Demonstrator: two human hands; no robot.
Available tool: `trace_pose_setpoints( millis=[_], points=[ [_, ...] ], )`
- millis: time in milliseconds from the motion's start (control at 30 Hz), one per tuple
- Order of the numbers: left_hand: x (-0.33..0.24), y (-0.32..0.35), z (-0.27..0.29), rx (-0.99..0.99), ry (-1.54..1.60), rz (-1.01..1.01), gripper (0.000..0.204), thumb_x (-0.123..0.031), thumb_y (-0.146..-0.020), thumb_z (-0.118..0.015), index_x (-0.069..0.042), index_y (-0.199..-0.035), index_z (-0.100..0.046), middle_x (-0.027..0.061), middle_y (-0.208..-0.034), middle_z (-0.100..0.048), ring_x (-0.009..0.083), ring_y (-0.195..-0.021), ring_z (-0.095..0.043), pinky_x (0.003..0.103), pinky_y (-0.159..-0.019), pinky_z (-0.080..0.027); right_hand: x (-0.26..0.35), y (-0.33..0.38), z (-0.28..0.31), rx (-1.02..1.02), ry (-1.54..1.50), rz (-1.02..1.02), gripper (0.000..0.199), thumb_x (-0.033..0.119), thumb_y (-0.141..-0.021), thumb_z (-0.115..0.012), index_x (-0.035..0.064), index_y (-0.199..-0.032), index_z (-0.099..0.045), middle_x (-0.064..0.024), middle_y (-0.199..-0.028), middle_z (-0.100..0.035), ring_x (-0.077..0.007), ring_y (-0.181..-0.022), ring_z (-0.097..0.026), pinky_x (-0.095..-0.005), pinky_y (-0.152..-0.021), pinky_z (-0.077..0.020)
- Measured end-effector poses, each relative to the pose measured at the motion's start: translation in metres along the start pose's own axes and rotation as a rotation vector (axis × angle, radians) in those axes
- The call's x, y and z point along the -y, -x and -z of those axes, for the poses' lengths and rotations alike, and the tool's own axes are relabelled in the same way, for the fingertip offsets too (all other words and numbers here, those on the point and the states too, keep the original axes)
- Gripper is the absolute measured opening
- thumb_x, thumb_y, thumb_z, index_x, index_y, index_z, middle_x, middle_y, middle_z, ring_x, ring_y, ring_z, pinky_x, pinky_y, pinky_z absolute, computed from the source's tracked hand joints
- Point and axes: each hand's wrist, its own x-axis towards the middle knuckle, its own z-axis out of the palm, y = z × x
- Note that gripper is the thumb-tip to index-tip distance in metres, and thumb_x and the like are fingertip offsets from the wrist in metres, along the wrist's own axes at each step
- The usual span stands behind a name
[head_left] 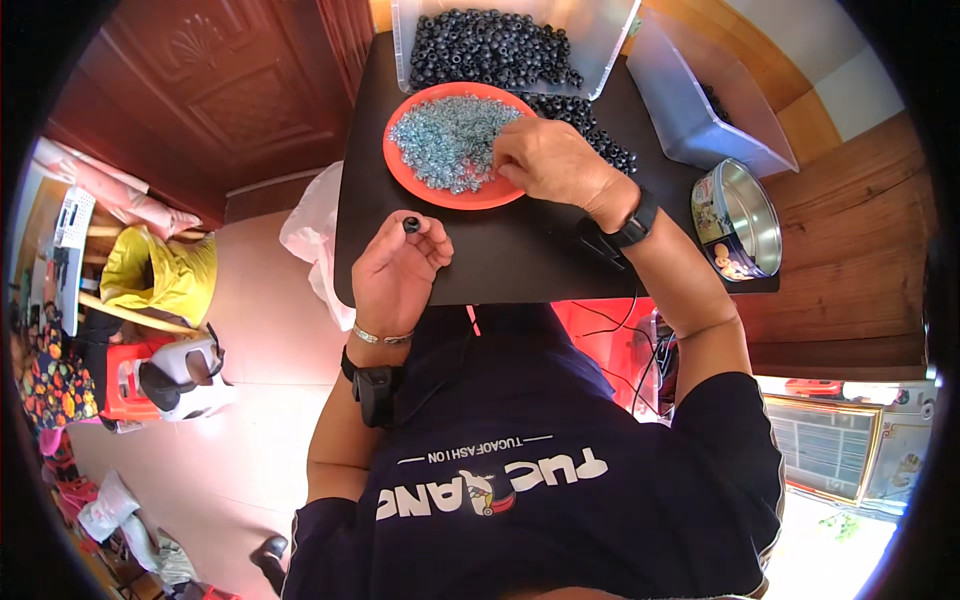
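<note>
My left hand [400,265] is raised palm up over the table's near left edge. Its fingertips hold a small black round piece [411,225] with a hole in it. My right hand [555,165] reaches over the right side of an orange-red plate [478,203], fingers pinched together at the rim. Whatever lies between those fingertips is hidden. Many small shiny, pale blue-green pieces [450,135] cover the plate. Just beyond it, black round pieces [490,50] like the held one fill a clear plastic bin [610,40], and more of them lie loose on the dark table [480,260].
A second clear bin [690,110], tilted, stands at the far right with a few black pieces inside. Near the table's right edge sits a round metal tin [745,220]. A white plastic bag [318,235] hangs by the left edge. Cables [650,345] dangle below the table.
</note>
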Motion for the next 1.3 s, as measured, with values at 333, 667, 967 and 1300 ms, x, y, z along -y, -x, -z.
trace_pose_setpoints(
  millis=[333, 667, 967, 1300],
  points=[
    [-0.001, -0.001, 0.0, 0.016, -0.016, -0.001, 0.019, -0.021, -0.095, -0.045, -0.004, -0.096, -0.055, 0.0119, -0.095, -0.059, 0.0228, -0.087, -0.058, 0.034, -0.079, -0.045, 0.008, -0.005, 0.007, -0.022, -0.108, 0.008, 0.004, 0.008, -0.074, -0.063, 0.0079, -0.078, -0.064, -0.0074, -0.081, -0.064, -0.0279, -0.08, -0.063, -0.0388, -0.069, -0.0509],
    [-0.001, -0.001, -0.001, 0.037, -0.006, -0.008, 0.02, -0.021, -0.096, -0.045, -0.004, -0.096, -0.055, 0.0119, -0.095, -0.059, 0.0226, -0.087, -0.057, 0.034, -0.079, -0.045, 0.007, -0.009, -0.01, 0.009, -0.06, 0.048, 0.005, 0.007, -0.074, -0.062, 0.0086, -0.078, -0.064, -0.0081, -0.08, -0.064, -0.0297, -0.083, -0.063, -0.0401, -0.072, -0.0501],
    [-0.001, -0.001, 0.0, 0.033, -0.013, -0.006, 0.02, -0.021, -0.096, -0.044, -0.004, -0.096, -0.055, 0.0125, -0.096, -0.059, 0.023, -0.087, -0.058, 0.034, -0.078, -0.046, -0.001, -0.007, 0.013, -0.065, -0.026, -0.021, 0.006, 0.006, -0.074, -0.061, 0.0074, -0.079, -0.063, -0.0092, -0.08, -0.063, -0.031, -0.082, -0.062, -0.0408, -0.07, -0.0506],
    [-0.001, -0.002, -0.003, 0.037, -0.029, -0.01, 0.02, -0.021, -0.095, -0.046, -0.004, -0.096, -0.055, 0.0122, -0.095, -0.058, 0.0227, -0.087, -0.058, 0.033, -0.078, -0.046, 0.007, -0.012, -0.007, -0.021, 0.044, 0.07, 0.006, 0.011, -0.075, -0.064, 0.0074, -0.08, -0.065, -0.0056, -0.08, -0.061, -0.0258, -0.084, -0.061, -0.0372, -0.075, -0.0499]
  ],
)
